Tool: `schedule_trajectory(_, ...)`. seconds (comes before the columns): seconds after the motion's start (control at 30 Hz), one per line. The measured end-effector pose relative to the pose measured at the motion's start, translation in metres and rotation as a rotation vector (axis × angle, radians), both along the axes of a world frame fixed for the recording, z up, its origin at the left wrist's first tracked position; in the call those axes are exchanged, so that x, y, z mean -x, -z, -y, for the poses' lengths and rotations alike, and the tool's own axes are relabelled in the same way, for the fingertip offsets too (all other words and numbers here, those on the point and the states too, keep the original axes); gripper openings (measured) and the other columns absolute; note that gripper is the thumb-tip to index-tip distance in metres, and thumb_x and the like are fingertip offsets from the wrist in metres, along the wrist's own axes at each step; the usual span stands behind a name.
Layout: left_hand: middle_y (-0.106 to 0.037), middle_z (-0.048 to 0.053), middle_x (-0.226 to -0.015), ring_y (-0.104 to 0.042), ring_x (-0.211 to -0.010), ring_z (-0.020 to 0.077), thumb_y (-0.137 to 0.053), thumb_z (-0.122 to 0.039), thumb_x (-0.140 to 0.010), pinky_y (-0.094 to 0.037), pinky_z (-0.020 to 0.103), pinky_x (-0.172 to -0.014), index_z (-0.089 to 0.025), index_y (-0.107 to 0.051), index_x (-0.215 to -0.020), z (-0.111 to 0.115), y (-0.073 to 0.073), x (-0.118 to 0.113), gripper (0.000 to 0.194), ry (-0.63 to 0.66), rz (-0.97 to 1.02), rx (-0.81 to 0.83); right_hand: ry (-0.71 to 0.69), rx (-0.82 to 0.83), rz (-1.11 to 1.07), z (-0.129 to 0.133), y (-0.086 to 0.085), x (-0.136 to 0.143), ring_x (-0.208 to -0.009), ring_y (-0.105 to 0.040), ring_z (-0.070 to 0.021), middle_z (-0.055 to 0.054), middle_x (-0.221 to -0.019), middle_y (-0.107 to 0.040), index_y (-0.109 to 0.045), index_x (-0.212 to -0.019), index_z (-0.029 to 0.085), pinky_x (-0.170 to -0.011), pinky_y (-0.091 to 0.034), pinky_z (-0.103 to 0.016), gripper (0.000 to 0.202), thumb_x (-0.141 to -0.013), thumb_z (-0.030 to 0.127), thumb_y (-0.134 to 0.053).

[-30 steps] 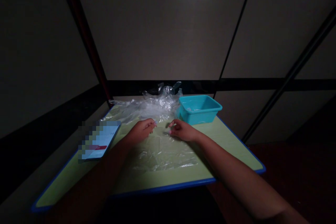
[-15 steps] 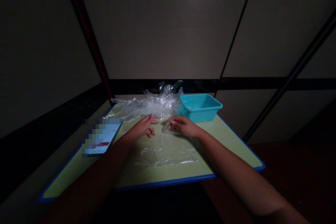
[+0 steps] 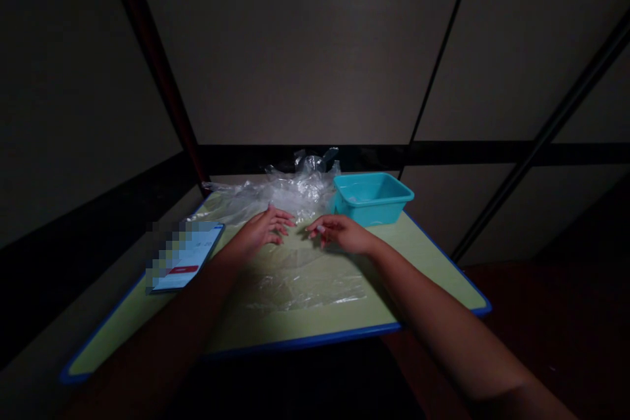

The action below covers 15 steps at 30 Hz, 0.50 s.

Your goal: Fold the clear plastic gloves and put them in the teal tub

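Head view: the flat clear plastic bag (image 3: pixel 302 283) lies on the pale green, blue-edged table (image 3: pixel 433 279), on the wearer's side of both hands, so from the fingertips it runs back toward the body. Its longer spread seems to go left to right, roughly along the table's near edge (the film is so thin that its far border is hard to make out). The left hand (image 3: pixel 260 231) is loose, fingers fanned and nothing visible in it; the right hand (image 3: pixel 340 234) is relaxed too, fingers softly bent and apart. Whether either touches the film, I cannot tell. Neither is plainly nearer to the bag; they face each other across a narrow gap. Beyond them sits a crumpled heap of clear plastic (image 3: pixel 290 200), with the turquoise rectangular basin (image 3: pixel 377 212) nearer the right hand.
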<state>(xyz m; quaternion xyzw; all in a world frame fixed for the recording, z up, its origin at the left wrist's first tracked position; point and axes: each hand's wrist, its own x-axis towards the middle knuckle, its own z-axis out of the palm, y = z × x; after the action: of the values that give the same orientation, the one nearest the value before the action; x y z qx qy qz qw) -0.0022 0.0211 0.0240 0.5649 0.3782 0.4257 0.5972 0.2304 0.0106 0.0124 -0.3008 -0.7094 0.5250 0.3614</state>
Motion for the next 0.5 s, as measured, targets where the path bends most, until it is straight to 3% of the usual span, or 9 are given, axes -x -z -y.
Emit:
schedule_trajectory(0.13, -0.066, 0.015, -0.094, -0.062, -0.08, 0.0234, -0.03, -0.064, -0.086, -0.05, 0.036, -0.069, -0.011, -0.06, -0.1, 0.004, -0.011, 0.005, 0.062, 0.202, 0.226, 0.2, 0.011, 0.239, -0.155, 0.001, -0.011, -0.007, -0.061, -0.06, -0.0118, -0.007, -0.088, -0.066, -0.06, -0.099, 0.014, -0.056, -0.052, -0.028, 0.025, -0.088, 0.036, -0.054)
schedule_trajectory(0.27, -0.066, 0.018, -0.096, -0.063, -0.089, 0.0286, -0.022, -0.069, -0.084, -0.047, 0.044, -0.08, -0.011, -0.058, -0.105, 0.009, -0.007, 0.002, 0.071, 0.427, 0.159, 0.377, -0.064, 0.452, -0.09, 0.001, -0.009, -0.006, -0.059, -0.064, -0.0148, -0.006, -0.079, -0.067, -0.057, -0.102, 0.013, -0.055, -0.055, -0.03, 0.025, -0.093, 0.033, -0.044)
schedule_trajectory(0.5, -0.066, 0.018, -0.103, -0.064, -0.091, 0.026, -0.026, -0.066, -0.086, -0.045, 0.039, -0.083, -0.013, -0.057, -0.106, 0.007, 0.003, 0.001, 0.065, 0.458, -0.05, 0.4, 0.034, 0.497, 0.14, -0.008, -0.001, -0.008, -0.049, -0.062, -0.0127, -0.002, -0.06, -0.064, -0.057, -0.09, 0.014, -0.046, -0.052, -0.023, 0.024, -0.094, 0.033, -0.044)
